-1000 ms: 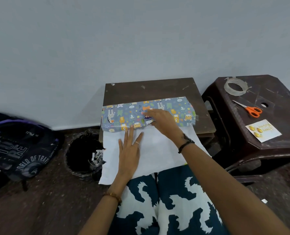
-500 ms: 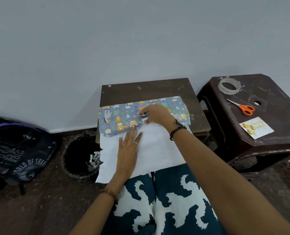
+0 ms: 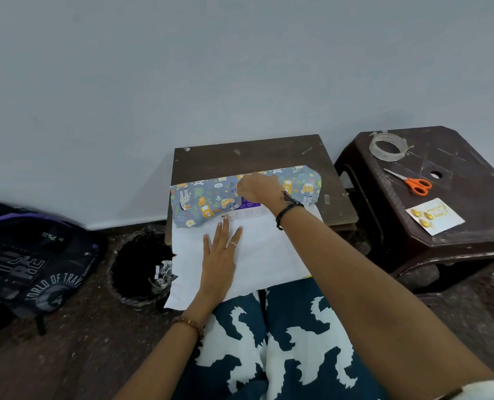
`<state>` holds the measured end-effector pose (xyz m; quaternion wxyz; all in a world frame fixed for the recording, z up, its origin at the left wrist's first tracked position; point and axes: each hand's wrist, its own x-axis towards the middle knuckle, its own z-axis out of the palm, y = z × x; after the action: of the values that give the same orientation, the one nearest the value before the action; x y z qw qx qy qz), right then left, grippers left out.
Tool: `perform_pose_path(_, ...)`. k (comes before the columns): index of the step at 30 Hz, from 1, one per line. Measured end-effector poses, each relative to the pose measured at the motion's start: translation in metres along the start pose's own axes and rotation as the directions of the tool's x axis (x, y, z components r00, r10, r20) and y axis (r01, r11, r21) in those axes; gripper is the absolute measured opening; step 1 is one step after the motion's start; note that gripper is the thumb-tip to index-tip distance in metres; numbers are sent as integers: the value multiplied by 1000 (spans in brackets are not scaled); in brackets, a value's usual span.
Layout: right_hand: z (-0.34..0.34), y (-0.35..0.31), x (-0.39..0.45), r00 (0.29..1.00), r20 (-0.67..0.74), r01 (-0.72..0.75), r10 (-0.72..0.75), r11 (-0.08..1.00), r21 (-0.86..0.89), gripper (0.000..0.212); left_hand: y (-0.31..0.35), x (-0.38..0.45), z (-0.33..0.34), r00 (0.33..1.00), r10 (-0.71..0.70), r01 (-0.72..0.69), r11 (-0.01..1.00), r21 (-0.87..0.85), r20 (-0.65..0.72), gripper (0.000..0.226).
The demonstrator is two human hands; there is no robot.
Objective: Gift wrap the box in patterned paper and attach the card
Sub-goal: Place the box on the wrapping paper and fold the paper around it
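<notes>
Blue-grey patterned paper [image 3: 205, 202] is folded over a box [image 3: 250, 207] on the small brown table [image 3: 254, 153]. A purple and white strip of the box shows under the fold's near edge. The paper's white underside [image 3: 264, 252] hangs toward my lap. My right hand [image 3: 257, 186] pinches the patterned fold near its middle, lifting it a little. Flat on the white paper, fingers straight, lies my left hand [image 3: 220, 258]. A white card [image 3: 434, 216] with gold ornaments lies on the dark stool [image 3: 470, 226] at the right.
On the stool lie a roll of clear tape [image 3: 387, 146] and orange-handled scissors [image 3: 414, 183]. A black-lined bin [image 3: 139, 267] stands on the floor left of the table. A dark backpack [image 3: 23, 261] lies at the far left. A plain wall is behind.
My right hand has drawn the patterned fold back and up, so a strip of the box now shows. My left hand stays flat on the white paper.
</notes>
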<state>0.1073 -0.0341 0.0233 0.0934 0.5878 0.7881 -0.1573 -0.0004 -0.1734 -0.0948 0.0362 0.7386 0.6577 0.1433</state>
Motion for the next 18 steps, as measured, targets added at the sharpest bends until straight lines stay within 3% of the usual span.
perform_pose_path(5, 0, -7, -12, 996, -84, 20, -29, 995, -100, 31, 0, 0, 1, 1000, 17, -17, 1000, -7, -11, 81)
perform_pose_path(8, 6, -3, -14, 998, -51, 42, -45, 998, -51, 33, -1, 1, 2, 1000, 5, -5, 1000, -16, 23, 91)
perform_pose_path(14, 13, 12, -16, 995, 90, 19, -43, 966, 256, 37, 1, 1, 5, 999, 1, -1, 1000, 18, 39, 75)
perform_pose_path(16, 17, 20, -21, 999, -30, 50, -43, 944, 326, 32, 2, 2, 3, 1000, 5, -5, 1000, -2, 12, 71)
perform_pose_path(18, 25, 31, -27, 971, -232, 37, 51, 933, 359, 30, 3, 1, 1, 999, -1, 2, 999, -32, 44, 73)
